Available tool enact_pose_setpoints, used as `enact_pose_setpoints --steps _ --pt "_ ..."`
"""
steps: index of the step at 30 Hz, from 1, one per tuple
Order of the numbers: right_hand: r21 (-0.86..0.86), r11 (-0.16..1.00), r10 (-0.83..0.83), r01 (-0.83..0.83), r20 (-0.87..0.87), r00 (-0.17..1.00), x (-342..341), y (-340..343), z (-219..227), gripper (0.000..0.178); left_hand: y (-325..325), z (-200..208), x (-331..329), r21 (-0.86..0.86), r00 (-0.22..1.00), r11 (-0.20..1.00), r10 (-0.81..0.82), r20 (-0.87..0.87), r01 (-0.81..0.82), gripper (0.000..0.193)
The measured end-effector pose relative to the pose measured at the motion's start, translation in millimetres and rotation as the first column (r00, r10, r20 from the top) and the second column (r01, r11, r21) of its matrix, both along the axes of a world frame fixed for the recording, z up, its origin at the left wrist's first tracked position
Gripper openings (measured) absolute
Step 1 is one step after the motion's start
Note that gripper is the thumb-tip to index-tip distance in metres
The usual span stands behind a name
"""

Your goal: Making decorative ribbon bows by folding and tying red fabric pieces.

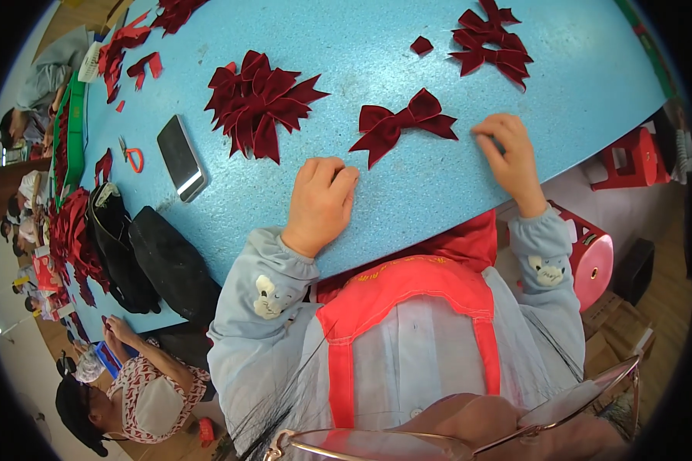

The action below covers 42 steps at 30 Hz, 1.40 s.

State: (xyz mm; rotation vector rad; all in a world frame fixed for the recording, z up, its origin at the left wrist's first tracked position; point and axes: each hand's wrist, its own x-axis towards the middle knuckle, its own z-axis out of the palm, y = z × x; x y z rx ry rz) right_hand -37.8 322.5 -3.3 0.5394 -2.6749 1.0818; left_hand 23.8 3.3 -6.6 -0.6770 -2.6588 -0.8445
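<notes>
A dark red velvet bow (406, 123) lies alone on the blue table, between and slightly beyond my two hands. My left hand (321, 201) rests on the tabletop to the bow's near left, its fingers curled in and no object showing in them. To the bow's right is my right hand (510, 157), fingers bent and thumb apart, holding nothing. It sits close to the bow's right tail without touching it. A heap of dark red bows (260, 107) lies beyond my left hand. Several more bows (492, 44) lie at the far right, with a small velvet scrap (421, 46) beside them.
On the left are a phone (181, 157), orange-handled scissors (133, 158), a black bag (115, 246) and piled red velvet pieces (75, 238). A green bin (71, 138) stands at the table's left edge. Another person (142, 392) works at lower left. Red stools (592, 265) stand to the right.
</notes>
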Motion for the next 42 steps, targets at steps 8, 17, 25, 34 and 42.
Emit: enact_pose_setpoints --steps 8,17,25,34,42 --pt "0.148 0.955 0.295 -0.257 -0.391 0.872 -44.3 -67.5 18.6 0.019 51.8 15.0 -39.6 -0.001 0.946 0.983 -0.178 -0.27 0.185 0.031" --pt "-0.107 0.899 0.437 -0.425 0.176 0.882 -77.5 -51.8 15.2 0.019 56.1 -12.1 -45.4 -0.125 0.96 0.975 -0.206 -0.191 0.184 0.032" --pt "-0.201 0.741 0.656 -0.64 0.42 0.627 -107.4 -50.3 16.7 0.013 56.6 -11.6 -45.7 -0.149 0.967 0.971 -0.21 -0.146 0.189 0.034" --pt "-0.532 0.781 0.623 -0.327 0.628 0.466 -114.1 -62.8 24.9 0.015 55.7 -12.7 -45.5 -0.16 0.966 0.965 -0.228 -0.125 0.207 0.036" --pt "-0.126 0.971 0.237 -0.206 0.35 0.906 -91.1 -43.8 22.6 0.022 56.5 -11.2 -45.4 -0.179 0.966 0.966 -0.213 -0.145 0.186 0.036"
